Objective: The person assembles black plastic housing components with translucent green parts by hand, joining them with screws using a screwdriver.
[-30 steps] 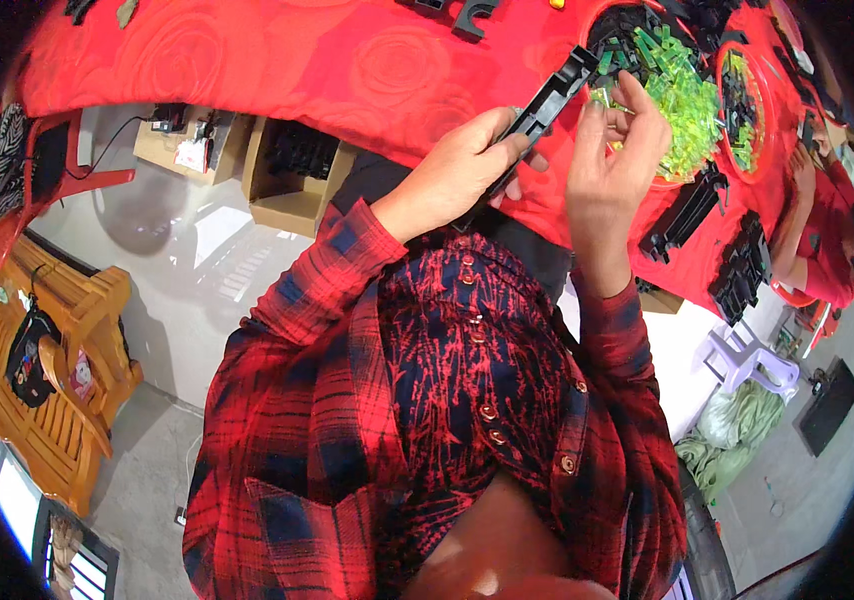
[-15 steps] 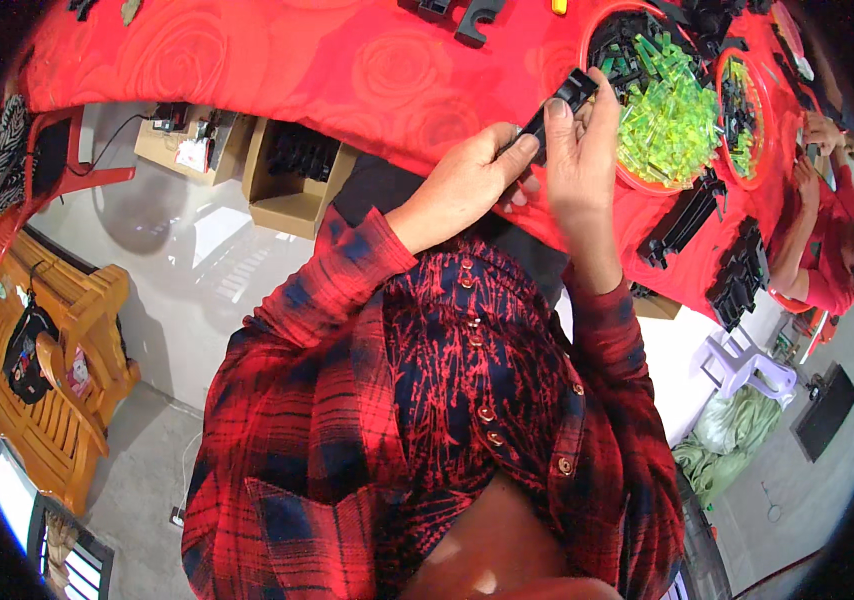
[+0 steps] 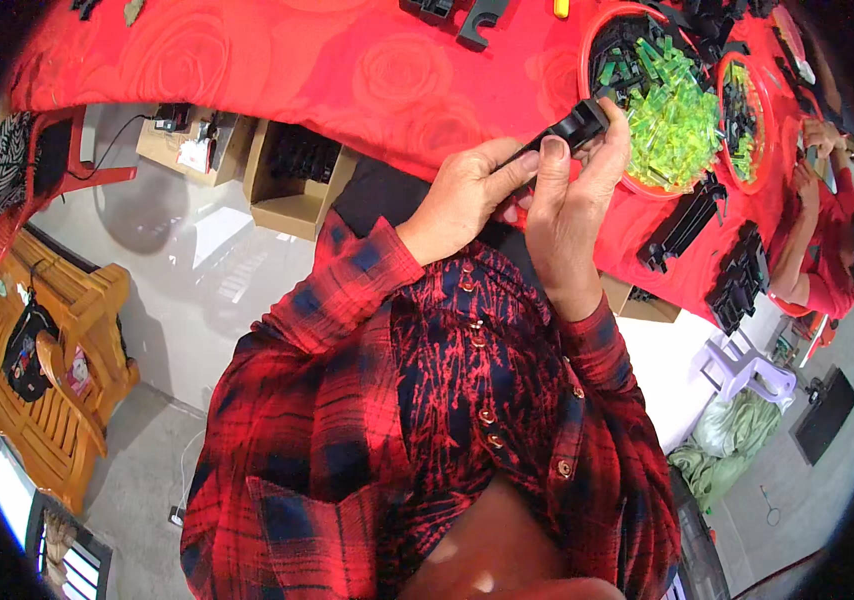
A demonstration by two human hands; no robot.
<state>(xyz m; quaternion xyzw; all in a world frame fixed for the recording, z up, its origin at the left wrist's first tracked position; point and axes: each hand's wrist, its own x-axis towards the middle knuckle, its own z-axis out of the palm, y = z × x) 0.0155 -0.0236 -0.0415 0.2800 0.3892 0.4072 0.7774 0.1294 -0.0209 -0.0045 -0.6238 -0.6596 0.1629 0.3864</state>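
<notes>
A long black plastic part [image 3: 577, 126] is held between my two hands, tilted up to the right over the table's near edge. My left hand [image 3: 472, 185] pinches its lower end with thumb and fingers. At the upper end my right hand [image 3: 577, 185] has its thumb on the near side and its fingers curled behind. Just beyond the right hand stands a red-rimmed bowl [image 3: 584, 62] with yellow-green translucent pieces [image 3: 672, 135] and darker pieces in it.
The red tablecloth [image 3: 397, 75] spreads across the table. A second bowl [image 3: 759, 120] and black plastic parts [image 3: 682, 222] lie to the right, near a co-worker's arm [image 3: 797, 240]. Open cardboard boxes [image 3: 282, 212] sit under the table, and a wooden chair [image 3: 57, 400] stands at left.
Both hands have come slightly nearer to me with the black plastic part. Its tilt is flatter, and the right thumb has shifted lower along it.
</notes>
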